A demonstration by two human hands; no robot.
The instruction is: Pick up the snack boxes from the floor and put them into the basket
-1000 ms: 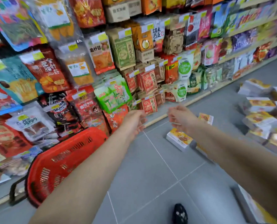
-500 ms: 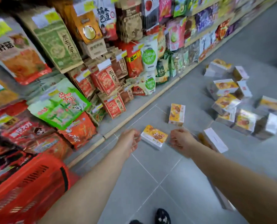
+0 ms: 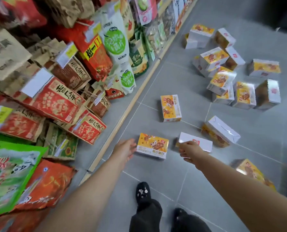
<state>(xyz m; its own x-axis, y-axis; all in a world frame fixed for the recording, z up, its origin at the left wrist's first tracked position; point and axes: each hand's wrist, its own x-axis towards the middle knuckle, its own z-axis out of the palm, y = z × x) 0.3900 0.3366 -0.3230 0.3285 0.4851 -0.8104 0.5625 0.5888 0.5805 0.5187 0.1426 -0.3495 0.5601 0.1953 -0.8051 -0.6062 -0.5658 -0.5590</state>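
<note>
From the head view, a yellow snack box [image 3: 153, 145] lies flat on the grey floor [image 3: 156, 173] just beside the shelf [image 3: 121, 114] of snack bags [image 3: 55, 101]. The left hand [image 3: 125, 149] reaches it with loosely spread fingers, tips at its left end. The right hand [image 3: 190, 150] bends its fingers over the near edge of a white-topped box [image 3: 198, 142]; I cannot tell whether it grips. More boxes [image 3: 223, 77] lie scattered farther off.
</note>
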